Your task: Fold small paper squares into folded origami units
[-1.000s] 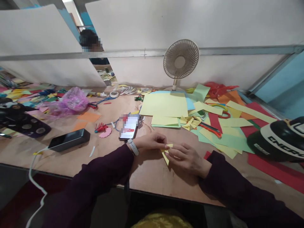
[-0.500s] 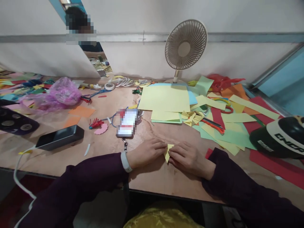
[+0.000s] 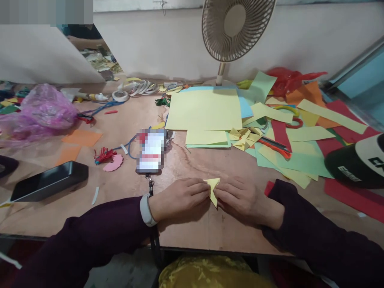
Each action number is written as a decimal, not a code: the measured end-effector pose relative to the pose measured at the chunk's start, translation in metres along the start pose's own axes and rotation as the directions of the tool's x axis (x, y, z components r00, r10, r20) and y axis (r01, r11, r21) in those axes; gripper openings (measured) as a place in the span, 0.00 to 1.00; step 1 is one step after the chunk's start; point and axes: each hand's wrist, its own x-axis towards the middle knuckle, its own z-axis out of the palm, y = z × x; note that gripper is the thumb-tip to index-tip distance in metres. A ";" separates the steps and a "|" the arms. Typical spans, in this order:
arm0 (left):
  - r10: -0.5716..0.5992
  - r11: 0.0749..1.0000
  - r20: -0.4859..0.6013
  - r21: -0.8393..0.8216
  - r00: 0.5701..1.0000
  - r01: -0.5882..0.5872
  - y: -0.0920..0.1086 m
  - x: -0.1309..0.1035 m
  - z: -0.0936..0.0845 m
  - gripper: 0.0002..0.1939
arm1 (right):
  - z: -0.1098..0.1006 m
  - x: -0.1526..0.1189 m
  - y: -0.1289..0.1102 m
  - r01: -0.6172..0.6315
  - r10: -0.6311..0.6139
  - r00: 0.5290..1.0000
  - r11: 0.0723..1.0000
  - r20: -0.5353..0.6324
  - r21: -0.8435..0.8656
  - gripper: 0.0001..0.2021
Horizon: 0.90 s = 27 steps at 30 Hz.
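A small piece of folded yellow paper [image 3: 214, 189] lies low over the wooden table between my hands, its pointed end towards me. My left hand [image 3: 183, 197] has its fingers closed on the paper's left edge. On the right edge, the fingers of my right hand [image 3: 240, 199] are pressed together on the same piece. My fingertips cover parts of both edges, and my thumbs are mostly hidden.
Beyond my hands are a phone [image 3: 151, 152], stacked yellow sheets [image 3: 207, 110], folded yellow pieces [image 3: 244, 138] and an orange cutter [image 3: 276, 147]. A fan [image 3: 237, 28] stands behind. A dark container [image 3: 357, 160] is at right, a black box [image 3: 49, 182] at left.
The camera view has tilted down and come closer. Between my fingers, the yellow paper shows a wider top edge than before. Both hands still hold it.
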 end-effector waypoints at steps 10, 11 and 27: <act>0.056 0.994 0.003 0.093 0.998 -0.056 0.001 0.001 -0.006 0.14 | -0.001 -0.002 0.001 -0.163 0.163 0.985 0.987 -0.064 0.005 0.11; 0.057 0.994 0.007 0.094 0.998 -0.058 0.001 0.001 -0.005 0.14 | -0.001 -0.001 0.001 -0.164 0.164 0.986 0.986 -0.038 -0.003 0.10; 0.047 0.998 -0.044 0.039 0.998 -0.046 0.002 -0.003 -0.005 0.14 | 0.003 -0.003 0.002 -0.020 0.031 0.996 0.991 -0.082 0.130 0.05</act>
